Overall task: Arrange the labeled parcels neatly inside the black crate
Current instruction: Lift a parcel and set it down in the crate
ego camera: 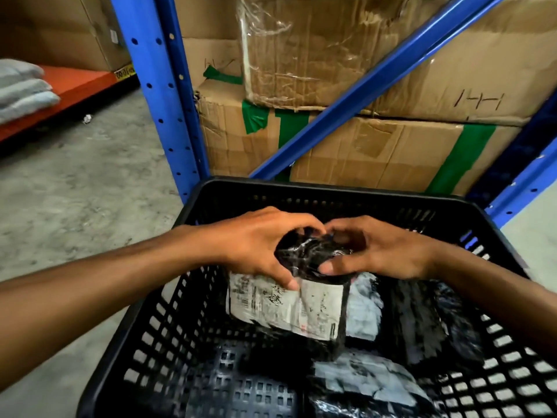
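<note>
1. Concrete floor [75, 188] spreads to the left, and a blue rack upright [156, 95] stands behind the black crate [301, 190], with taped cardboard boxes [376, 146] stacked on the rack.
2. Both hands meet over the crate, gripping one labeled parcel [289, 300] by its bunched black plastic top.
3. The left hand [256, 239] curls around the bunch from the left, its thumb pressed onto the white label.
4. The right hand [373, 251] closes on the same bunch from the right, thumb tip against the black wrap.
5. The parcel hangs upright inside the crate, label facing the camera.
6. Other parcels [370, 378] lie on the crate bottom, to the right and near side; their labels are blurred.
7. Folded grey cloths [24, 86] rest on an orange shelf [81, 82] at far left.
</note>
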The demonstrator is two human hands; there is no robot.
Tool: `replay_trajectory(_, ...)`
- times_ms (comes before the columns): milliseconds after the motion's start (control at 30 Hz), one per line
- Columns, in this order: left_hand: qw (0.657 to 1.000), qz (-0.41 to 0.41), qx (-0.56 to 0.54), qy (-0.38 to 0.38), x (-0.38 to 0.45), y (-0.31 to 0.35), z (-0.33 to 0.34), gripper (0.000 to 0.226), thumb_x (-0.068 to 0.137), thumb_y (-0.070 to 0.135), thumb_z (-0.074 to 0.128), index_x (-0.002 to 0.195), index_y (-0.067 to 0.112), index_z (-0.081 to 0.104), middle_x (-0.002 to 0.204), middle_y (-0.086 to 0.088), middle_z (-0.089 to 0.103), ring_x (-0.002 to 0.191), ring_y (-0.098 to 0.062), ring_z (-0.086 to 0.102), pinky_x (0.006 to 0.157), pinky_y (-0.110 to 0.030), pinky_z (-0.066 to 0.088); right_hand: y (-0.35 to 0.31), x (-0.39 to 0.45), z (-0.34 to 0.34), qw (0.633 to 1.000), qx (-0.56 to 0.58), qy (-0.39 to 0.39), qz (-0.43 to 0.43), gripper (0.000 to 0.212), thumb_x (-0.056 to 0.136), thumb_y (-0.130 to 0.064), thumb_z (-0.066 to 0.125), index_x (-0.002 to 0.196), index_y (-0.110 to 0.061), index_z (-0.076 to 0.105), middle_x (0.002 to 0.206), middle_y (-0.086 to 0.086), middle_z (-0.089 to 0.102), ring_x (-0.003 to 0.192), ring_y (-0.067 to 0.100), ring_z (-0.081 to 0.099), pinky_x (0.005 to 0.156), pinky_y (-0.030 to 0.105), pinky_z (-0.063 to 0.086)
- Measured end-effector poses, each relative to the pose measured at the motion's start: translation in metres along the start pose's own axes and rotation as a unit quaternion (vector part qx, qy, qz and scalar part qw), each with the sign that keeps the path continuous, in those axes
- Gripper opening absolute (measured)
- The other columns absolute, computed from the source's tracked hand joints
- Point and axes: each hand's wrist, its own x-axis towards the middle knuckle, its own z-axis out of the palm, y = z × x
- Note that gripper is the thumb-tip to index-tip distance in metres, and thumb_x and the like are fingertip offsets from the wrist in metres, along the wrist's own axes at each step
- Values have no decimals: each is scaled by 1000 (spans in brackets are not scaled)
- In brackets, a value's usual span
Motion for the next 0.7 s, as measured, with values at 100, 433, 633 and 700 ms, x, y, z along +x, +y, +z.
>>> replay_trajectory(100,988,-92,-88,83,-5,-8,15,76,72,39,79,137,34,41,136,4,53,123,-8,49,94,-24,39,9,-5,2,999,28,39,18,38,74,-31,77,106,-12,69,100,15,74,84,25,72,70,47,62)
replay_trajectory(433,768,-423,-477,64,-27,-19,68,83,79,56,65,148,23,32,156,-8,34,133,-28,43,107,-54,38,55,-15,52,914,378,115,89,54,56,-28,82,97,-6,55,70,-4,73,65,2,71,70,41,62)
replay_trajectory(633,843,-426,-301,135,-28,-54,66,89,83,45,66,154,29,15,159,1,31,144,-22,32,118,-39,28,53,32,71,961,250,23,120,25,86,-28,68,102,-16,54,100,5,66,79,13,73,77,36,62)
replay_trajectory(700,862,-431,-228,138,-25,-60,56,87,85,33,65,155,27,14,156,-2,37,141,-24,37,115,-38,32,54,49,86,983,118,-36,133,23,92,-37,58,93,-14,57,98,13,71,82,23,70,77,38,58)
